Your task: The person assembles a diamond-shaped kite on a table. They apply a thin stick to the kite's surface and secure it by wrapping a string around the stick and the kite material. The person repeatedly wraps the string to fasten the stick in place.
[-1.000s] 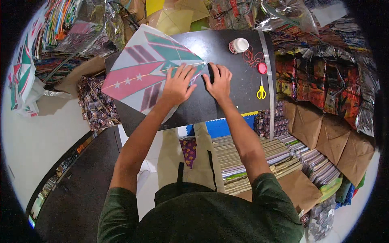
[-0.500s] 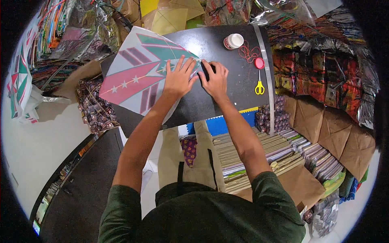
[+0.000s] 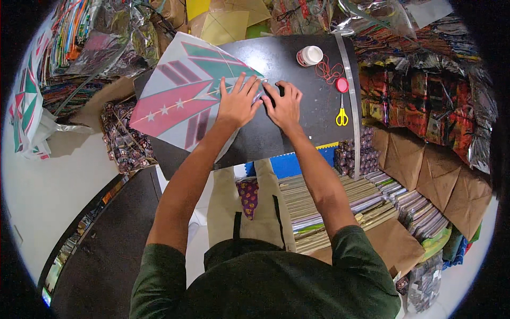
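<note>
Red, white and green kite point(image 3: 175, 101) on the dark table point(image 3: 319, 125), upper left-centre of frame. Long axis follows its row of stars point(image 3: 164, 110), lower left up to right; narrower end points right, toward the right hand point(image 3: 284, 105). Left hand point(image 3: 237, 105) flat on kite, fingers spread. Right one's fingers bent at the tip; can't tell if pinching.

Left hand point(image 3: 237, 108): fingertips shifted toward the far edge of the surface point(image 3: 319, 119).
Right hand point(image 3: 285, 105): forefinger and thumb moved toward the surface's left edge, the forefinger now closer to the kite's right tip.
Gap between thumbs: narrowed.
Kite point(image 3: 169, 99): apparently turned very slightly, its left tip nearer the surface's near edge.
</note>
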The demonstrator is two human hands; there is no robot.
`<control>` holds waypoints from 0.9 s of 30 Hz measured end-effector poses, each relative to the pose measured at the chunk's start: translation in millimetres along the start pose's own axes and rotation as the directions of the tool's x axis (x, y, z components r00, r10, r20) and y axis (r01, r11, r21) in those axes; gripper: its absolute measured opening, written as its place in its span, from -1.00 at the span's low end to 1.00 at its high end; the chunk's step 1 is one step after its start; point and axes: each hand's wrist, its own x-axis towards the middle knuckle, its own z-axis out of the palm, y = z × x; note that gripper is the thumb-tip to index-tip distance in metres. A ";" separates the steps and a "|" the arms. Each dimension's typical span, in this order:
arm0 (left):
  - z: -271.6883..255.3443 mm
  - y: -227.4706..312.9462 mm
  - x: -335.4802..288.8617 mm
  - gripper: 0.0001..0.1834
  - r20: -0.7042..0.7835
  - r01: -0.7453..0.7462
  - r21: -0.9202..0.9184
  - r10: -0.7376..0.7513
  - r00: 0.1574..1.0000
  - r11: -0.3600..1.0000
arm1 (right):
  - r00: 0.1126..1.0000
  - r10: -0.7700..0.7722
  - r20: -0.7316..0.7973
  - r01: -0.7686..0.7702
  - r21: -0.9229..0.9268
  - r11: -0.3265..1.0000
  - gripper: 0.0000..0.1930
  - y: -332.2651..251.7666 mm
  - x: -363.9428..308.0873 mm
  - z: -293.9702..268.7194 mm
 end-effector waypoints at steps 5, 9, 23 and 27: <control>2.1 -0.3 -1.4 -0.31 -0.044 -0.003 -0.017 0.002 0.999 1.000 | 1.000 0.028 -0.009 -0.027 0.031 0.999 -0.50 -3.0 1.6 -1.3; 2.3 -1.0 -1.7 -0.31 -0.048 -0.008 -0.019 0.007 0.999 1.000 | 0.999 0.040 -0.002 -0.040 0.022 0.999 -0.48 -3.0 1.9 -0.7; 0.4 -1.7 -1.3 -0.34 -0.059 -0.009 -0.024 0.008 0.998 1.000 | 0.999 -0.034 0.000 0.034 0.045 0.998 -0.50 2.2 -1.2 -0.5; -3.9 -7.4 3.1 -0.34 0.003 -0.035 0.042 0.035 0.999 0.999 | 0.999 -0.039 0.000 0.039 0.101 0.994 -0.53 1.2 -2.5 -1.3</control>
